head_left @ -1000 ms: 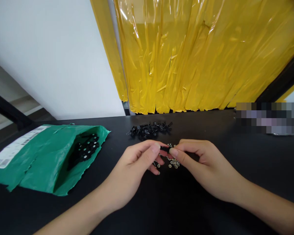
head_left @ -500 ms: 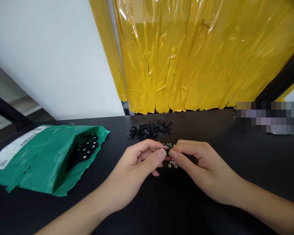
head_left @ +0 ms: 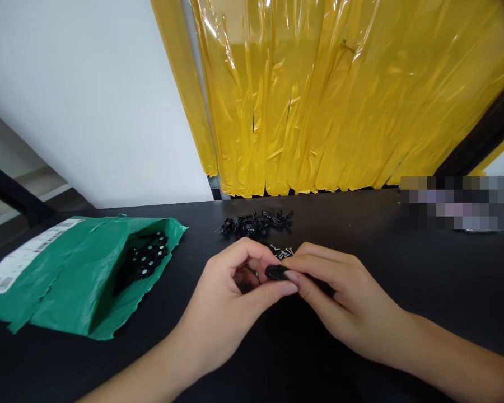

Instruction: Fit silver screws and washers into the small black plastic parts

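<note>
A small black part (head_left: pixel 276 272) is held between my two hands, just above the dark table; its exact kind is hard to make out. My left hand (head_left: pixel 231 302) curls around its left side, thumb below and fingers behind. From the right, the thumb and forefinger of my right hand (head_left: pixel 344 285) pinch its other end. Right behind my fingertips lie several small silver screws (head_left: pixel 284 253), partly covered by the hands. Farther back is a loose pile of small black plastic parts (head_left: pixel 254 224).
An open green mailing bag (head_left: pixel 67 268) on the left holds several black pieces with shiny round spots. A blurred-out object (head_left: pixel 453 204) sits at the back right. Yellow plastic strips (head_left: pixel 319 101) and a white panel (head_left: pixel 101 101) border the table's (head_left: pixel 340 215) far edge.
My left thumb has moved right and down under the black part, and more of that part now shows. The small metal nuts seen between the hands earlier are now hidden.
</note>
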`<state>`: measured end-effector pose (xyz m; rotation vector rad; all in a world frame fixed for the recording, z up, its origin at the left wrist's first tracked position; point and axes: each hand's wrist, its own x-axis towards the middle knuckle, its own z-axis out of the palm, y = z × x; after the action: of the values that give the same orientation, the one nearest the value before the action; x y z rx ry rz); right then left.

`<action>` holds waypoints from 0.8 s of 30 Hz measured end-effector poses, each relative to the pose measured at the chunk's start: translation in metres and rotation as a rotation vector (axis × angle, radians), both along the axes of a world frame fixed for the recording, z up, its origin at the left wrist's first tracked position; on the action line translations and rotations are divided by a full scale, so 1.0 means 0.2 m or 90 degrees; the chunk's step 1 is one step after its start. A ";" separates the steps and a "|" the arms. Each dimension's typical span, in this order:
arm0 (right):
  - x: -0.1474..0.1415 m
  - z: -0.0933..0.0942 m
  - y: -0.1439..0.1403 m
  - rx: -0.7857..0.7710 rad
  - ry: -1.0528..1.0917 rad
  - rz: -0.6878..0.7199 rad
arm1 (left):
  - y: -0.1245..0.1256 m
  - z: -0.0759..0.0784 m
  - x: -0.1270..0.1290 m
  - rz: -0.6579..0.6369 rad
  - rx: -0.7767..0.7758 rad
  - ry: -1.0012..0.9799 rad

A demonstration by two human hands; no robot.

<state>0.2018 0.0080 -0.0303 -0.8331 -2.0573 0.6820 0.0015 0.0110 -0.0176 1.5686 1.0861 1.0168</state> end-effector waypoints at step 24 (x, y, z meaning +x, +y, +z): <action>0.04 -0.01 0.01 0.281 -0.092 0.001 | -0.01 0.00 -0.03 -0.039 0.117 -0.031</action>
<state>0.2097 0.0107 -0.0322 -0.6359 -2.2209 0.1554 -0.0036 0.0083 -0.0176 1.7036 0.9265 1.1329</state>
